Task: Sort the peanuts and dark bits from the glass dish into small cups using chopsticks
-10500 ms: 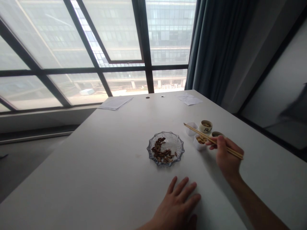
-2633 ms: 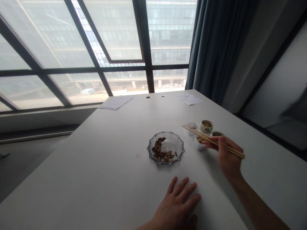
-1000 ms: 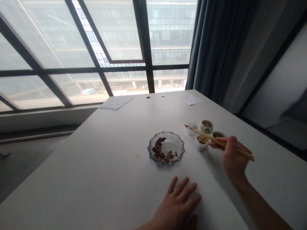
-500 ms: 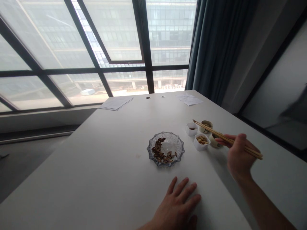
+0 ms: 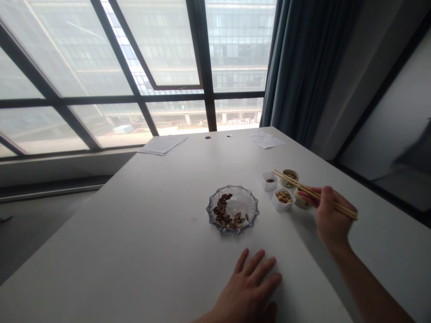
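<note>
My right hand (image 5: 328,215) is closed round a pair of wooden chopsticks (image 5: 303,188). Their tips hover over a small round cup (image 5: 290,176) at the table's right. Beside it stand a white square cup holding pale nuts (image 5: 283,199), another white square cup (image 5: 269,181) and a further small cup (image 5: 301,201) partly hidden behind my fingers. A clear glass dish (image 5: 233,214) holding several dark seeds sits left of the cups. My left hand (image 5: 249,289) lies flat on the white table (image 5: 134,233) with fingers spread, below the dish.
Sheets of paper (image 5: 163,144) lie at the table's far left edge, and another sheet (image 5: 267,140) at the far right. A large window (image 5: 134,67) and a dark curtain (image 5: 299,67) stand behind the table.
My right hand has moved to the right with the chopsticks, whose tips went from over the nut cup to over the round cup. The left hand has not moved.
</note>
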A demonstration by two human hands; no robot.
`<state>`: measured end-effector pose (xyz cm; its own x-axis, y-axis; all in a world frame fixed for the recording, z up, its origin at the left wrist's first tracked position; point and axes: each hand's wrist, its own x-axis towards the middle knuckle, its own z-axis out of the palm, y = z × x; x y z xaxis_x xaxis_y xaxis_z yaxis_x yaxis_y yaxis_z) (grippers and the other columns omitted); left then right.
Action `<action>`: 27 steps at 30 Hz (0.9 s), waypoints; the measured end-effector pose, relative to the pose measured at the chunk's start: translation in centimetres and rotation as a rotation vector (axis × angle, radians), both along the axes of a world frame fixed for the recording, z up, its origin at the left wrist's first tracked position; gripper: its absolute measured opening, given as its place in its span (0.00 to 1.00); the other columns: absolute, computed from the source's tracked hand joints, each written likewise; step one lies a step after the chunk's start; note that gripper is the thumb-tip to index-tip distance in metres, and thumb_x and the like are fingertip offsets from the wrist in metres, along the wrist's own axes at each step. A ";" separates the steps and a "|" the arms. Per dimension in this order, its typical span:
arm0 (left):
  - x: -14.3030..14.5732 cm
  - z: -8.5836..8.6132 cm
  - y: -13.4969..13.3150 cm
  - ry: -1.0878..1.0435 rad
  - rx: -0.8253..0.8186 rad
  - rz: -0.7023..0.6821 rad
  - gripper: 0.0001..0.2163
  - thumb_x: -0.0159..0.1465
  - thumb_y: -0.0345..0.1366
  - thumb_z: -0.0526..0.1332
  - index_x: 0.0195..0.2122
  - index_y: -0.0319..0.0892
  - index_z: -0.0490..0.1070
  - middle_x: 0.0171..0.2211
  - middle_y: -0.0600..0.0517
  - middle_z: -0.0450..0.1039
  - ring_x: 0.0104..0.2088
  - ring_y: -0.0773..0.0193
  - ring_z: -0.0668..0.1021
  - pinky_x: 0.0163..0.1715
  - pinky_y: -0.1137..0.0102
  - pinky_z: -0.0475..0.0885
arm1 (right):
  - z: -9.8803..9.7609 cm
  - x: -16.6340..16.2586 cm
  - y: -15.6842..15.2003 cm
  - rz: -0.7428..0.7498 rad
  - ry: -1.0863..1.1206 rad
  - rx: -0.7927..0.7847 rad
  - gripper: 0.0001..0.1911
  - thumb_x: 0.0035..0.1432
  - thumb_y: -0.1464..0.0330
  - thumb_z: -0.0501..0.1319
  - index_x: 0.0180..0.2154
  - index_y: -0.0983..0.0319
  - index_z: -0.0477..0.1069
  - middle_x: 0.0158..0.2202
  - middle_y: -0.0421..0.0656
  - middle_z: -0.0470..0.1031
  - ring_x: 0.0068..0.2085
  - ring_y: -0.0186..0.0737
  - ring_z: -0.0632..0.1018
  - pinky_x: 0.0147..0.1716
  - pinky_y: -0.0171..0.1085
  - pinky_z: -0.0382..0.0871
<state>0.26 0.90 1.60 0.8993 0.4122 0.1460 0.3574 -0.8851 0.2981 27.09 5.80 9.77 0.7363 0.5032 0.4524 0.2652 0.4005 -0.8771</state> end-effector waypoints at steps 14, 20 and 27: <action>0.0 -0.4 0.2 -0.001 0.002 -0.006 0.21 0.76 0.49 0.56 0.66 0.50 0.63 0.73 0.53 0.56 0.72 0.46 0.59 0.69 0.39 0.54 | -0.4 -3.7 -1.0 0.231 -0.025 -0.059 0.23 0.67 0.50 0.65 0.35 0.64 0.81 0.28 0.48 0.85 0.28 0.48 0.87 0.29 0.40 0.85; 0.0 -0.7 0.2 -0.020 0.009 -0.014 0.21 0.76 0.48 0.57 0.66 0.49 0.63 0.73 0.52 0.58 0.72 0.44 0.60 0.69 0.37 0.53 | -1.5 -6.2 -1.9 0.479 -0.029 -0.166 0.25 0.67 0.47 0.63 0.34 0.63 0.81 0.26 0.47 0.85 0.25 0.45 0.86 0.27 0.39 0.83; 0.0 -0.6 0.2 -0.028 0.023 -0.011 0.22 0.73 0.44 0.61 0.67 0.49 0.63 0.72 0.51 0.58 0.72 0.44 0.60 0.70 0.39 0.52 | -1.8 -7.7 -2.3 0.623 -0.023 -0.234 0.29 0.65 0.44 0.62 0.31 0.63 0.80 0.24 0.47 0.83 0.23 0.43 0.84 0.24 0.36 0.81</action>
<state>0.29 1.08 1.04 0.8992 0.3988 0.1802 0.3396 -0.8955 0.2875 19.38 3.54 7.96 0.2671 0.9186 0.2912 0.0653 0.2843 -0.9565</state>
